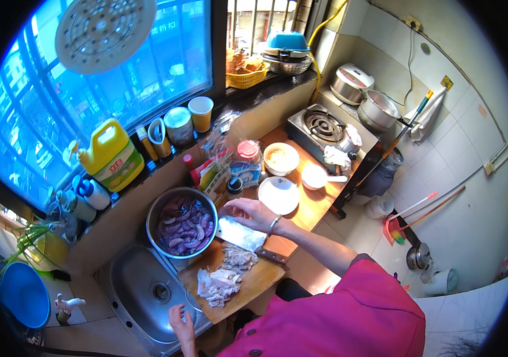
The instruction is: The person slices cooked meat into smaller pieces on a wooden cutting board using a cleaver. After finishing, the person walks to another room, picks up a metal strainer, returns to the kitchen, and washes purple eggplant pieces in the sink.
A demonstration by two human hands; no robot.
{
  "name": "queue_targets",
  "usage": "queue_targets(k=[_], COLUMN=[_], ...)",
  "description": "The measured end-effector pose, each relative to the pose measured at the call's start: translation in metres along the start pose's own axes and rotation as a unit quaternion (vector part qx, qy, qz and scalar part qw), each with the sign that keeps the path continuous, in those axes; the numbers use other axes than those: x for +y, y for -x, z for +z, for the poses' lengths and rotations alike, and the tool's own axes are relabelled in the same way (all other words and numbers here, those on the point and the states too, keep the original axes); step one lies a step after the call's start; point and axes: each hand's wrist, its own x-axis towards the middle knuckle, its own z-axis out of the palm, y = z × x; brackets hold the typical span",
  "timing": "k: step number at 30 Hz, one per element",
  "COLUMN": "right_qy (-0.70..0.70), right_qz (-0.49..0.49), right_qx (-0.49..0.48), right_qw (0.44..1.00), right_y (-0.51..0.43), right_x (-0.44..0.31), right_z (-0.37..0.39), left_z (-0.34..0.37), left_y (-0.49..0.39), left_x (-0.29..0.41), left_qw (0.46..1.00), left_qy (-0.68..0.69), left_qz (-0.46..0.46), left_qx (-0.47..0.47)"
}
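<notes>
My right hand (250,214), with a bracelet at the wrist, hovers over the blade of a cleaver (241,235). Its fingers are loosely bent and I see nothing in them. The cleaver lies at the far edge of a wooden cutting board (254,285), its riveted handle toward me. Two heaps of pale sliced food, perhaps meat, rest on the board: a white heap (219,285) and a greyer heap (238,258). Left of the hand, a metal pot (149,218) holds purple pieces of food (184,227). My left hand (181,321) is empty, fingers apart, over the sink's near edge.
A steel sink (133,276) lies left of the board. Beyond my right hand stand a white plate (278,195), a bowl with yellowish food (281,158), a smaller bowl (314,176) and a dark-capped bottle (235,187). A gas stove (321,129) is farther back.
</notes>
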Motion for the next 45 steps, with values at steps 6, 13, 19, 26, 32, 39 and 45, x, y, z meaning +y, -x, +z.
queue_targets(k=[6, 13, 19, 26, 32, 39, 45], right_qy=[0.046, 0.041, 0.05, 0.051, 0.034, 0.049, 0.037], right_qz=[-0.041, -0.053, -0.013, 0.125, 0.242, 0.288, 0.286], right_qx=[0.094, 0.118, 0.125, 0.128, 0.174, 0.229, 0.26], right_qw=[0.994, 0.991, 0.991, 0.982, 0.954, 0.929, 0.921], right_y=[0.005, 0.003, 0.071, 0.193, 0.278, 0.353, 0.373], right_x=[0.07, 0.154, 0.211, 0.228, 0.183, 0.136, 0.124], right_z=[-0.127, -0.244, -0.293, -0.301, -0.311, -0.3, -0.301], left_z=[0.023, 0.093, 0.143, 0.184, 0.207, 0.258, 0.296], left_y=[-0.014, -0.006, -0.036, -0.069, -0.096, -0.099, -0.096], left_x=[0.028, 0.077, 0.167, 0.236, 0.251, 0.264, 0.316], left_qw=[0.996, 0.983, 0.985, 0.988, 0.992, 0.983, 0.969], left_qy=[-0.051, -0.127, -0.125, -0.136, -0.069, -0.041, 0.001], left_qz=[0.027, -0.014, 0.024, 0.066, 0.103, 0.146, 0.186], left_qx=[0.065, 0.135, 0.116, 0.045, 0.001, -0.101, -0.163])
